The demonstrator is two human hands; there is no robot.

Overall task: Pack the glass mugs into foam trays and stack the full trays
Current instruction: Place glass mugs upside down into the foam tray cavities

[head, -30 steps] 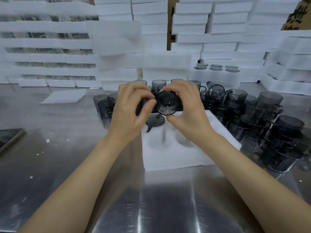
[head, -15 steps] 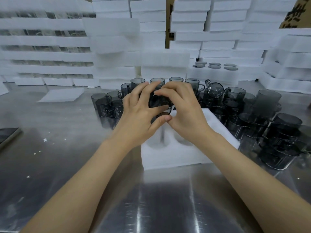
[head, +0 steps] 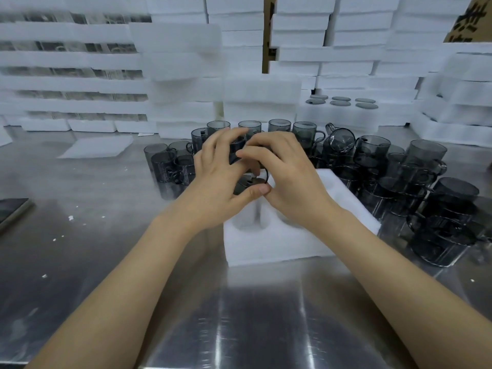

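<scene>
Left hand, right hand both clasp smoked glass mug | I'd seat it level in foam tray, 11 o'clock pocket

The surface is brushed steel, grey and glossy, and fills the near and left parts of the view. Pale upright light streaks reflect in it towards the front edge. Small white crumbs are scattered over its left side. A dark flat slab lies at the left edge. At the back stands a brown cardboard strip. Printed cardboard with black marks fills the top right corner.
</scene>
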